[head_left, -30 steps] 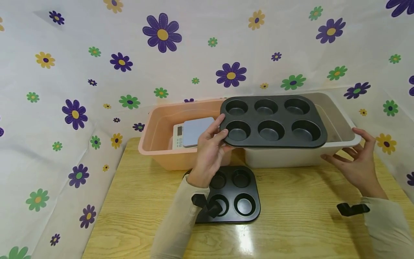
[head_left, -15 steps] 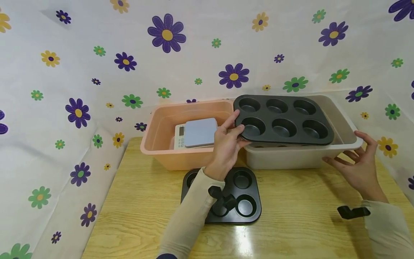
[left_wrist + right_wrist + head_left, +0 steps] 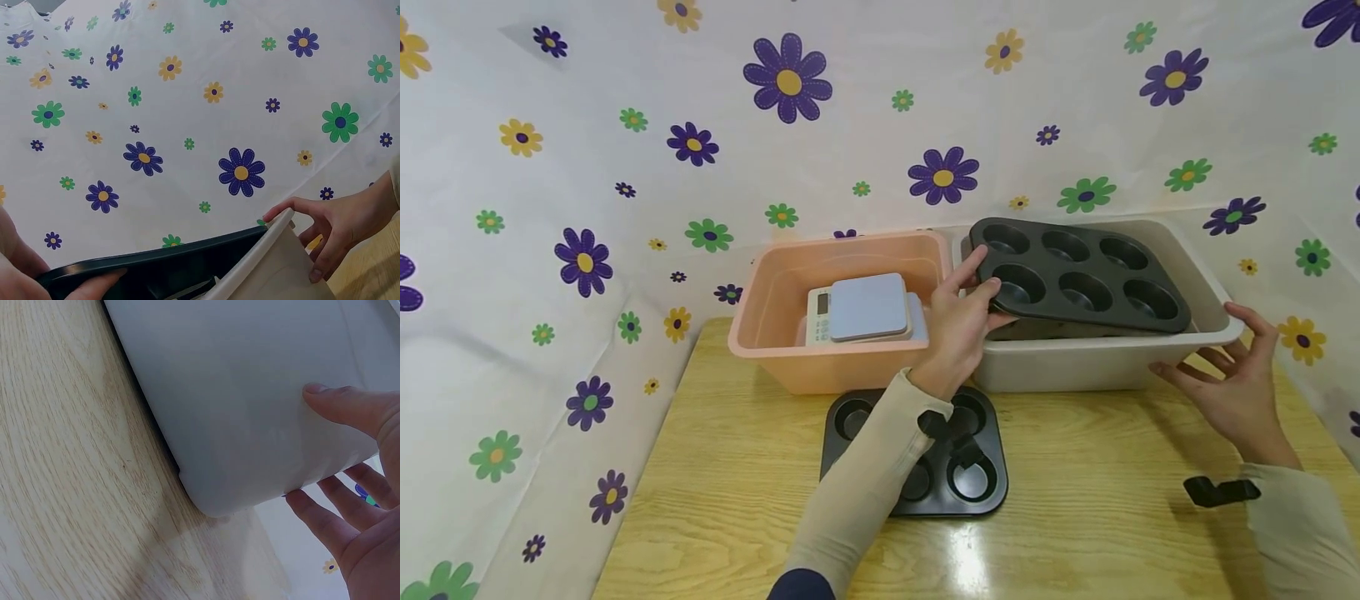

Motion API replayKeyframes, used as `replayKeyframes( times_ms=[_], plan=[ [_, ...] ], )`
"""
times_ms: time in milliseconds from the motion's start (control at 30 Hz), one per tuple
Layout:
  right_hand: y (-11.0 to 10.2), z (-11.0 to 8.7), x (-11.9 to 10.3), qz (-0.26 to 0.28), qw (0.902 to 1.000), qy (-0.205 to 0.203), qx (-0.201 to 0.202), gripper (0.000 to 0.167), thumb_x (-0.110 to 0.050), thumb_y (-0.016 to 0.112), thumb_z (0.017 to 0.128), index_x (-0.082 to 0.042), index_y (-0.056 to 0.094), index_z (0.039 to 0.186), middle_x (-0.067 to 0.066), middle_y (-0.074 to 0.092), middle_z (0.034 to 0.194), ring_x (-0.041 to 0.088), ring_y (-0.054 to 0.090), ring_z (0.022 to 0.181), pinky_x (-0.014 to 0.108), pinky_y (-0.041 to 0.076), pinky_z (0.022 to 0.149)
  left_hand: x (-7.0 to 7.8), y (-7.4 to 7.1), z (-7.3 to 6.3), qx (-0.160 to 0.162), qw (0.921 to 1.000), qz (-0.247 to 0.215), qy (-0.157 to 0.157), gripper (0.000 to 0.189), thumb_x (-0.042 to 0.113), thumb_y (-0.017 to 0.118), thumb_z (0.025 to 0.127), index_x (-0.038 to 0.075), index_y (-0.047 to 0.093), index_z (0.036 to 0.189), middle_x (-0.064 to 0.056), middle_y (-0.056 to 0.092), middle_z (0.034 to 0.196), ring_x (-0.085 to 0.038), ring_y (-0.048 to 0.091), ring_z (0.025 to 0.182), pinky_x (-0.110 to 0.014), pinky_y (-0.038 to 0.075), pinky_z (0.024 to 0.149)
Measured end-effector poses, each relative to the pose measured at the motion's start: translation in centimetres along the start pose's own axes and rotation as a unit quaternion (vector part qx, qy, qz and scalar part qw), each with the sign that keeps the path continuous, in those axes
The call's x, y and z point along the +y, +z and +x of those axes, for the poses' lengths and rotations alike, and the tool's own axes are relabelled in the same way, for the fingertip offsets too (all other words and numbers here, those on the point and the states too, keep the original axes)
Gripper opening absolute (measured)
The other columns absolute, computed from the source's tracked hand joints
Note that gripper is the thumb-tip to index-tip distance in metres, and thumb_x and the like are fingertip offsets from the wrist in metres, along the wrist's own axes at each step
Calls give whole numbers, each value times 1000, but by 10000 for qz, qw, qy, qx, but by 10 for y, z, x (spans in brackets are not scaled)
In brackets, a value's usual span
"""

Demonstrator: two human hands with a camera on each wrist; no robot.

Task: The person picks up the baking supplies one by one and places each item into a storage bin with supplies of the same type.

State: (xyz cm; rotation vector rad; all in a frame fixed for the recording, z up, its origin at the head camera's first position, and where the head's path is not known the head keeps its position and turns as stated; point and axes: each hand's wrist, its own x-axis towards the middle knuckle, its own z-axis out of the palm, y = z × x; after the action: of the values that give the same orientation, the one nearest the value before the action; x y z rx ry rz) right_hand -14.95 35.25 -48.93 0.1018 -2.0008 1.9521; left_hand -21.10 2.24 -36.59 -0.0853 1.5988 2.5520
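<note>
My left hand (image 3: 957,333) pinches the left end of a dark six-cup muffin tin (image 3: 1051,268), thumb on top and other fingers beneath. The tin slants over the white bin (image 3: 1075,368), its right end lower, within the rim. At the bin's front right corner, my right hand (image 3: 1240,379) grips the wall; in the right wrist view its thumb (image 3: 340,403) lies along one face and the fingers round the other. Under the raised tin a dark shape shows inside the bin, mostly hidden. In the left wrist view the tin (image 3: 175,253) meets the bin's rim.
Left of the white bin stands a peach bin (image 3: 820,371) holding a kitchen scale (image 3: 868,307) with a pale platform. A second muffin tin (image 3: 943,493) lies on the wooden table (image 3: 715,467) in front, partly under my left forearm. Flowered cloth (image 3: 850,142) hangs close behind the bins.
My left hand has carried the muffin tin rightward over the white bin, its right end now tilted down. More of the scale and peach bin shows. The right hand stays at the corner.
</note>
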Motion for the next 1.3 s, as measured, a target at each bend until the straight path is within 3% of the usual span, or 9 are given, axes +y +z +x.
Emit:
replayKeyframes(
  times_ms=[200, 467, 733, 1167, 1233, 1300],
  plan=[
    [1, 0, -1, -35, 10000, 21, 46, 115, 33, 72, 81, -29, 22, 165, -10, 51, 147, -3, 70, 109, 8, 61, 77, -4, 8, 6, 69, 9999, 125, -9, 55, -5, 61, 107, 17, 61, 158, -2, 54, 114, -32, 75, 118, -46, 66, 88],
    [1, 0, 0, -26, 10000, -88, 1, 115, 33, 71, 81, -28, 22, 166, -9, 51, 148, -2, 68, 112, 8, 61, 79, -12, 16, 11, 15, 9998, 196, 75, 55, -5, 61, 107, 15, 59, 158, -1, 53, 113, -37, 74, 122, -53, 64, 94],
    [1, -1, 2, 279, 9995, -147, -2, 114, 35, 70, 81, -27, 24, 165, -7, 53, 147, -1, 70, 112, 10, 62, 79, -16, 20, 14, 20, 9999, -10, -129, 54, -4, 60, 108, 15, 60, 158, -2, 53, 115, -33, 73, 124, -61, 60, 99],
    [1, -2, 1, -116, 9998, -186, 0, 113, 33, 70, 83, -27, 22, 166, -9, 52, 149, -4, 69, 113, 8, 61, 80, -22, 30, 16, -165, 9998, -109, -67, 51, -7, 59, 107, 12, 64, 154, -4, 55, 116, -47, 70, 128, -70, 57, 101],
    [1, -2, 1, -11, 9998, -207, -13, 112, 33, 69, 83, -26, 23, 166, -8, 53, 149, -3, 70, 113, 8, 61, 81, -21, 30, 15, -349, 9993, 118, -114, 53, -8, 58, 106, 11, 62, 155, -10, 58, 124, -50, 67, 130, -71, 57, 102],
    [2, -1, 1, 77, 9997, -236, -32, 113, 34, 69, 82, -25, 23, 166, -7, 53, 149, -2, 70, 113, 9, 61, 81, -16, 28, 12, -623, 9923, 1051, -192, 54, 0, 62, 107, 16, 57, 159, -12, 59, 144, -44, 60, 143, -66, 55, 113]
  ],
)
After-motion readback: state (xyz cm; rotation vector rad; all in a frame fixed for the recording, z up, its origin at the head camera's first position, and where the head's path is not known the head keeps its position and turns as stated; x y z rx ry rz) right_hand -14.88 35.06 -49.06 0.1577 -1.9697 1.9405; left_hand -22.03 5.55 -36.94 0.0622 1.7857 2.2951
